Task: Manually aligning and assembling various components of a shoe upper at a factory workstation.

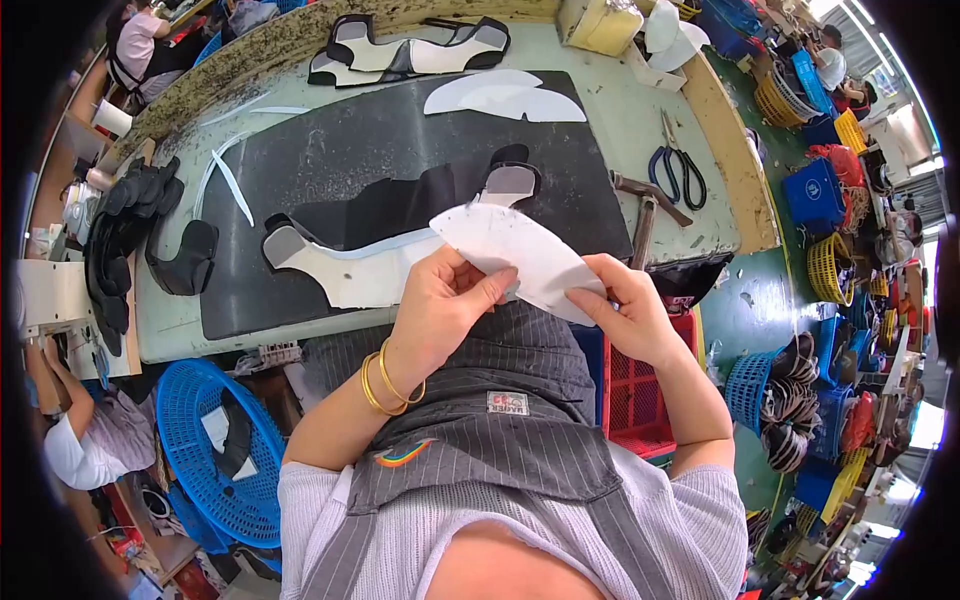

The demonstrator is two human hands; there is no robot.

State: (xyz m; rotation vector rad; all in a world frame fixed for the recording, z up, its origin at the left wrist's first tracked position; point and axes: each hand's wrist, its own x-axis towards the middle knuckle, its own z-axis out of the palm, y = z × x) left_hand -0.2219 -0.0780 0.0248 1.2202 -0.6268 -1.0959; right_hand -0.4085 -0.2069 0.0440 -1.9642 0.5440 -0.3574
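A white curved sheet piece (510, 250) is stretched between my two hands, above the near edge of the worktable. My left hand (445, 300) pinches its lower left edge between thumb and fingers. At its right end my right hand (625, 305) grips it, thumb on top. Just behind and below lies a black and white shoe upper piece (345, 275) with a pale strip along its edge, partly hidden by the sheet. Both rest on a dark rubber mat (300, 170). More white curved pieces (505, 95) lie stacked at the mat's far edge.
Right of the mat are a hammer (645, 225) and blue-handled scissors (662, 165). More shoe upper pieces (410, 50) lie at the back, black ones (125, 230) at the left. A blue basket (215, 450) stands below left, a red crate (640, 395) below right. A yellow block (598, 22) sits far right.
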